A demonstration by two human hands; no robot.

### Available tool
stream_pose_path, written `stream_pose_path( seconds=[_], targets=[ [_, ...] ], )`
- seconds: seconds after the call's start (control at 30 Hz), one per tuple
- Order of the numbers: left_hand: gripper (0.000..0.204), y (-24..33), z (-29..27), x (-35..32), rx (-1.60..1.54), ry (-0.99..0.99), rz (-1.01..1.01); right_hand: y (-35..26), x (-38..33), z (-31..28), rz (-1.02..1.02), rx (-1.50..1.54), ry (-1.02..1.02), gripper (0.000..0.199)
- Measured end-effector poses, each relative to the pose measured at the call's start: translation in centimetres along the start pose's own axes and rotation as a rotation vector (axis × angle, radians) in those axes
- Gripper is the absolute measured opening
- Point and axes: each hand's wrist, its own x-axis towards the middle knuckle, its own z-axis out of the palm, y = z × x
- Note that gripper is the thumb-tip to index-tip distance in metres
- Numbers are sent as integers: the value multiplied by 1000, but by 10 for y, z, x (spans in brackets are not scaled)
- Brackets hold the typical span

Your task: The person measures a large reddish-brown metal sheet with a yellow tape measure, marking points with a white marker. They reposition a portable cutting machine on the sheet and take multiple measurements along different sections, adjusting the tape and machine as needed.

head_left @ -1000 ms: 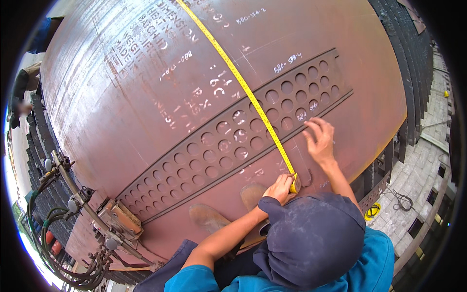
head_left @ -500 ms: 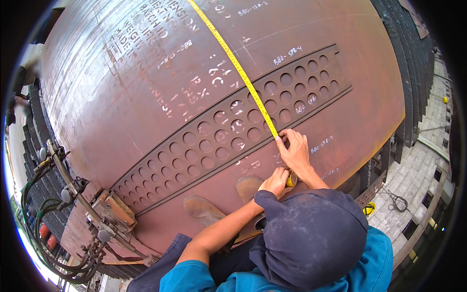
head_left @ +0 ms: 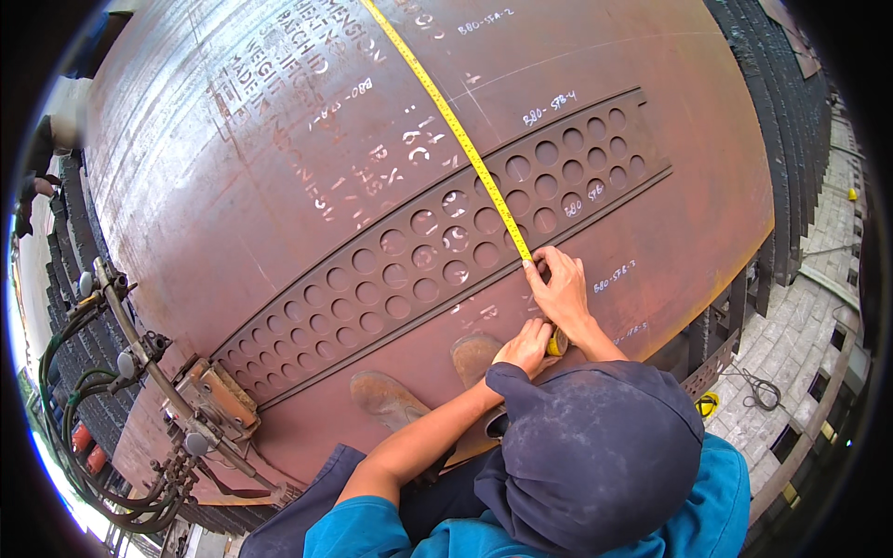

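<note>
I crouch on a big rusty curved steel plate (head_left: 279,186). A yellow tape measure (head_left: 456,130) runs from the far top edge down across a cut strip of round holes (head_left: 419,251). My right hand (head_left: 561,293) pinches the tape where it meets the strip's near edge. Just below it, my left hand (head_left: 524,346) grips the tape's yellow case (head_left: 557,345). A dark cap (head_left: 595,456) hides my right forearm and part of the case.
My two brown boots (head_left: 386,400) stand on the plate near its front edge. A cutting carriage (head_left: 219,400) with hoses (head_left: 65,409) sits at the plate's left edge. White chalk marks cover the plate. Tiled floor (head_left: 800,307), a cable and a small yellow object (head_left: 707,405) lie far below right.
My right hand came down from the bare plate right of the tape and now pinches the tape close above my left hand. The left hand stayed on the case.
</note>
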Motion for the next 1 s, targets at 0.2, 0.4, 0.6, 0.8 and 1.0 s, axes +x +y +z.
stream_pose_path(
  seconds=[0.2,0.4,0.6,0.8,1.0],
  targets=[
    [57,4,-5,0,-25,54,78,4,-3,-4,29,223,-50,14],
    [62,0,-11,1,-238,-135,-88,-5,11,5,86,476,-140,21],
    [61,-18,-9,-7,-409,192,48,-38,43,14,-30,729,-80,22],
    [42,-11,-75,1,-333,604,-31,-99,75,-26,-166,735,19,22],
    [28,-11,-217,-11,-324,851,-105,-185,88,1,-544,733,-178,14]
  ],
)
